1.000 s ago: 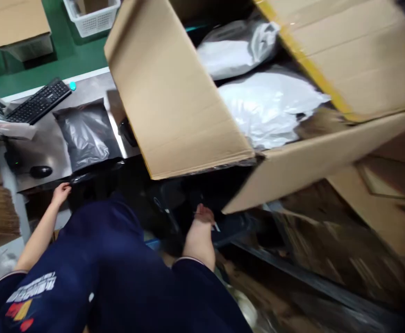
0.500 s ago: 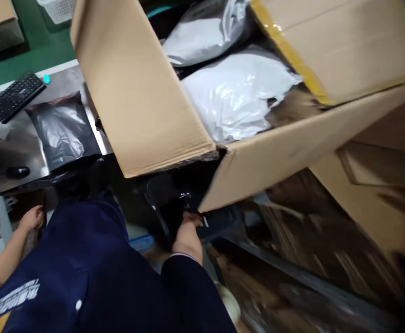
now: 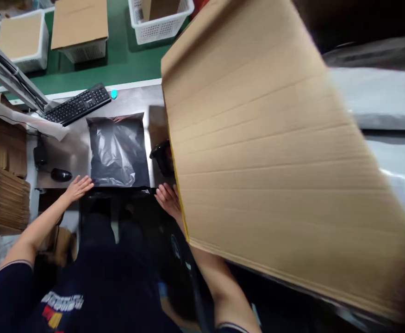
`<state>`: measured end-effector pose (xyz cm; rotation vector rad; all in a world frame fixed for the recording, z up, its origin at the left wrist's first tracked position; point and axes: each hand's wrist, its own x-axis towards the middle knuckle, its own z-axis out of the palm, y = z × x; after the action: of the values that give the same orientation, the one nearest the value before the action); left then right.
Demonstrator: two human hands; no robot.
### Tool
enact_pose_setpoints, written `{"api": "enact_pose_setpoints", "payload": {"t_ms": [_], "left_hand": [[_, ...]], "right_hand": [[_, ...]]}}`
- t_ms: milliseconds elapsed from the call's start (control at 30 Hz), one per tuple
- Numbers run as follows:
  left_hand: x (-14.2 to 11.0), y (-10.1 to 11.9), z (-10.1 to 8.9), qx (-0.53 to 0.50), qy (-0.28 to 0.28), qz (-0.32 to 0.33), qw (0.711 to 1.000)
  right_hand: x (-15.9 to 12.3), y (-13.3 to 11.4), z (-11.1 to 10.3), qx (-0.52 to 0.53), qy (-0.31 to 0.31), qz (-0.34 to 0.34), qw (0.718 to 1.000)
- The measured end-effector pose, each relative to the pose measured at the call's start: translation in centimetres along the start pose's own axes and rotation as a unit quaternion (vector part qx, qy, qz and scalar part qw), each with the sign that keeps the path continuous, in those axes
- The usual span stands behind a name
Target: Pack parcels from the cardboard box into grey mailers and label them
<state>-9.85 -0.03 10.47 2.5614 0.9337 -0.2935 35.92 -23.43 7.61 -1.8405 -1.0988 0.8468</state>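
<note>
A black plastic mailer bag (image 3: pixel 118 150) lies flat on the steel worktable (image 3: pixel 138 99). My left hand (image 3: pixel 78 187) rests at the table's near edge by the bag's left corner, fingers stretched out. By the bag's right corner, my right hand (image 3: pixel 168 199) also has its fingers extended and is partly hidden behind a big cardboard flap (image 3: pixel 258 152). Neither hand holds anything.
A black keyboard (image 3: pixel 77 103) and a mouse (image 3: pixel 61 175) sit at the table's left. A small dark object (image 3: pixel 161 156) stands beside the flap. Stacked flat cardboard (image 3: pixel 1 199) is far left. Boxes (image 3: pixel 80 25) and a white basket (image 3: pixel 160 18) sit on the green floor beyond.
The view swung up from the open carton to the table. My right hand rose from under the carton to the table edge; my left hand came forward to the bag's corner.
</note>
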Motion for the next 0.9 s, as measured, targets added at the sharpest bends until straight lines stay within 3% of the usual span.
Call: {"api": "enact_pose_setpoints", "payload": {"t_ms": [100,167,333,500,600,733,800,900], "left_hand": [[1.6,-0.8,1.1,0.000,-0.057,0.062,0.996],[2.0,-0.9,1.4,-0.010,-0.074,0.083,0.994],[2.5,0.1,0.2,-0.030,-0.059,0.129,0.990],[3.1,1.2,-1.8,-0.051,-0.086,0.162,0.982],[2.8,1.8,-2.5,-0.119,-0.097,0.146,0.977],[2.3,3.1,-2.7,-0.295,-0.028,0.056,0.953],[2.4,4.0,-2.6,-0.395,0.023,-0.027,0.918],[3.0,5.3,-2.2,-0.490,0.125,-0.187,0.842]], "right_hand": [[5.3,0.1,1.4,-0.058,-0.200,-0.090,0.974],[7.1,0.4,1.9,-0.074,-0.277,-0.121,0.950],[8.4,1.0,1.8,-0.055,-0.328,-0.139,0.933],[8.8,0.9,1.6,-0.098,-0.360,-0.229,0.899],[8.0,0.5,1.6,-0.080,-0.336,-0.233,0.909],[6.5,-0.3,2.4,0.020,-0.232,-0.141,0.962],[6.1,-0.8,3.2,0.080,-0.164,-0.073,0.981],[5.9,-2.0,4.6,0.150,-0.019,0.018,0.988]]}}
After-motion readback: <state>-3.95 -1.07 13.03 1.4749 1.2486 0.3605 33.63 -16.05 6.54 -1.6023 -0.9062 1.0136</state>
